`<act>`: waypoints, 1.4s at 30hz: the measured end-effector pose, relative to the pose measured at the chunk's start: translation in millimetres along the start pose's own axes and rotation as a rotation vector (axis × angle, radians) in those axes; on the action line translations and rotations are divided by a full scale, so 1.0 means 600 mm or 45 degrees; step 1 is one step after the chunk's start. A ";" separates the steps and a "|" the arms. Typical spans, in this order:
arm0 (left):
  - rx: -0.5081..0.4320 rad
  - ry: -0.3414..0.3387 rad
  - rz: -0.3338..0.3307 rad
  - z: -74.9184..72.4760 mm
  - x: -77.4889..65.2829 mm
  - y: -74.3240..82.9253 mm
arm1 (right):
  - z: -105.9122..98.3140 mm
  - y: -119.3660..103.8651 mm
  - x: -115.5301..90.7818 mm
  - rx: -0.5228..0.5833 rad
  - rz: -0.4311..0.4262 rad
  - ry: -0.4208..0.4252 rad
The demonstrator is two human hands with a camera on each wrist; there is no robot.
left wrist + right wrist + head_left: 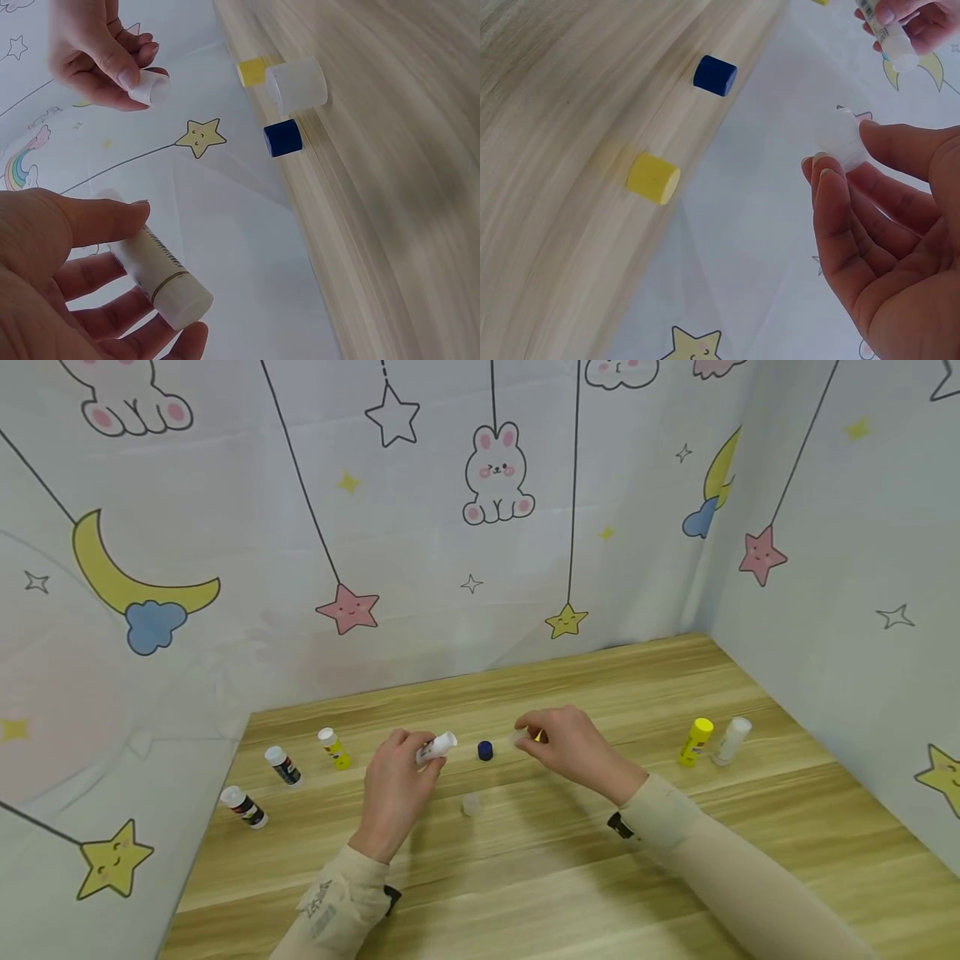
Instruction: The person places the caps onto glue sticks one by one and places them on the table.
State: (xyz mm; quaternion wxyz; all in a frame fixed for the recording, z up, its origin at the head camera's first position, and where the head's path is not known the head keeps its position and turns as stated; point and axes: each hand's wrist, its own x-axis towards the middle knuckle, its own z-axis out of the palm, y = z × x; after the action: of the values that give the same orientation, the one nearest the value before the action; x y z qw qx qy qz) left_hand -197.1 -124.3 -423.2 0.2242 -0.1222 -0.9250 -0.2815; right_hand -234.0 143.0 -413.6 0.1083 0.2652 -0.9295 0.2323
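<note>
In the head view my left hand (397, 785) grips a white glue stick (437, 747) that tilts up to the right. The left wrist view shows thumb and fingers around its printed barrel (161, 266). To the right, my right hand (570, 743) pinches a small translucent white cap (841, 141) between thumb and fingertips, held apart from the glue stick. Between the hands a dark blue cap (485, 750) stands on the table. A yellow cap (652, 178) is by the right hand, partly hidden by it in the head view. Nearer me stands another translucent cap (472, 805).
On the left of the wooden table (525, 885) stand a yellow glue stick (334, 749) and two dark-labelled ones, one black-and-white (244, 807) and one dark blue (282, 766). At the right are a yellow glue stick (696, 742) and a white one (732, 742). Printed curtains (420, 543) border the table.
</note>
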 end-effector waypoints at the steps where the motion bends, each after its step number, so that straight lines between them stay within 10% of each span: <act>1: 0.002 0.001 0.004 0.000 0.000 0.001 | 0.000 -0.001 0.001 0.004 -0.002 0.001; 42: 0.023 -0.040 0.124 0.021 -0.005 0.027 | 0.003 -0.039 0.019 0.184 -0.119 0.076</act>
State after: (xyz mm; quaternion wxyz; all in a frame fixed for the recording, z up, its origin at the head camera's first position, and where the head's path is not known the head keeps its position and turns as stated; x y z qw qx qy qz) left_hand -193.0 -104.3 -426.4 0.2242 -0.1694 -0.9239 -0.2598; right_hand -231.2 119.6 -402.9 0.1270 0.3084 -0.8933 0.3013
